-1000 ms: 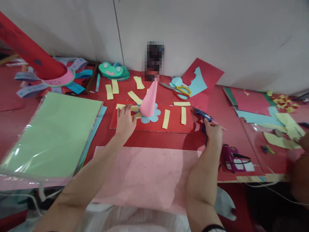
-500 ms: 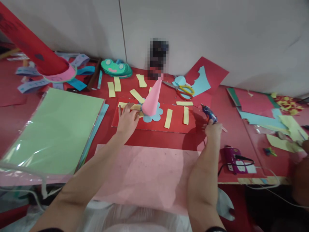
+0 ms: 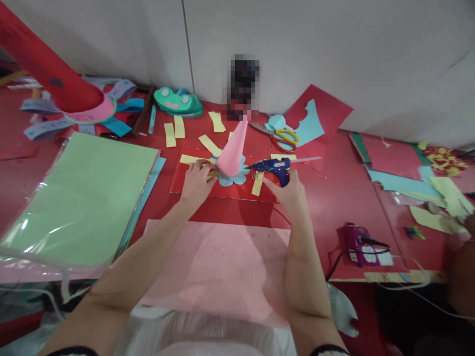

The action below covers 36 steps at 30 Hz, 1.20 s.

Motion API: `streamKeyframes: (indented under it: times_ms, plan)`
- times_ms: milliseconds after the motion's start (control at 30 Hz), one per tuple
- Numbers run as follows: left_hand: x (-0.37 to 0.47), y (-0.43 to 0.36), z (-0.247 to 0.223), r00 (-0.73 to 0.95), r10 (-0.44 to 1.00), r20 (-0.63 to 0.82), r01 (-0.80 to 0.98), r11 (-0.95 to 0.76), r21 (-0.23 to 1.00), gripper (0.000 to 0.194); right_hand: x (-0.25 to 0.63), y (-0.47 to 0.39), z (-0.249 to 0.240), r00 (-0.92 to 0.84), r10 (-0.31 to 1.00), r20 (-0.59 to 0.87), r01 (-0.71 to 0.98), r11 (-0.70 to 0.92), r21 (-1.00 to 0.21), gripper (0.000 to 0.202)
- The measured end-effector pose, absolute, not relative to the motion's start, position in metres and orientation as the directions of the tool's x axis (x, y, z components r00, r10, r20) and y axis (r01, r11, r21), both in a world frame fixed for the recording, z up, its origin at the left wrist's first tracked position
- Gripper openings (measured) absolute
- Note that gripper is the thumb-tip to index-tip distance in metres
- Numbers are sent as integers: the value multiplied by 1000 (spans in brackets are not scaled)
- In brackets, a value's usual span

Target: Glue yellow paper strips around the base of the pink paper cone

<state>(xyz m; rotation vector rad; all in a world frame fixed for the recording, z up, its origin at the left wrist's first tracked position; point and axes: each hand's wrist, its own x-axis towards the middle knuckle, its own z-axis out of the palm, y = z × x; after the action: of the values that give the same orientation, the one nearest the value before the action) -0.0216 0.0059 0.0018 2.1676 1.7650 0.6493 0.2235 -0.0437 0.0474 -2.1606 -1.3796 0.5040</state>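
A pink paper cone (image 3: 233,153) stands upright on a blue scalloped paper flower (image 3: 237,179), over a red board (image 3: 218,192). My left hand (image 3: 198,180) is at the flower's left edge, its fingers bent in a pinch on a yellow paper strip (image 3: 213,174); the fingers partly hide that strip. My right hand (image 3: 291,190) grips a blue hot glue gun (image 3: 272,166) by its handle. The gun's nozzle points left, close to the flower's right edge, and a clear glue stick (image 3: 308,158) sticks out behind it. Another yellow strip (image 3: 257,185) lies below the nozzle.
Behind the cone lie scissors (image 3: 278,136) and loose yellow strips (image 3: 169,134). Green paper in a plastic sleeve (image 3: 81,198) is at left, beside a red paper tube (image 3: 55,74). At right sits a purple box (image 3: 358,244) with cables; a co-worker's arm (image 3: 463,262) shows beyond.
My right hand has brought the glue gun leftward from beyond the board's right end to the flower. My left hand stays at the flower's left side.
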Motion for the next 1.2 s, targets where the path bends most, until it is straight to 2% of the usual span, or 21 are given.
streamKeyframes:
  times_ms: [167,300,600,767,967,1200]
  plan:
    - [-18,3,6,147,973,178,846,-217,487,17,207,-44,42,322,938,-125,784,-339,-520,43]
    - [-17,0,10,132,976,173,845,-202,495,12,201,-42,37,303,945,-125,814,-325,-481,41]
    - [-18,-3,12,135,973,189,807,-219,549,15,202,-38,31,363,930,-56,799,-342,-495,41]
    - [-19,-2,14,127,962,241,806,-241,541,14,203,-38,30,334,940,-66,804,-320,-501,39]
    - [-19,-3,12,118,971,206,825,-211,524,15,199,-36,30,333,939,-89,803,-332,-495,40]
    - [-21,-3,9,111,963,245,781,-237,577,17,199,-32,24,400,915,-51,786,-371,-495,45]
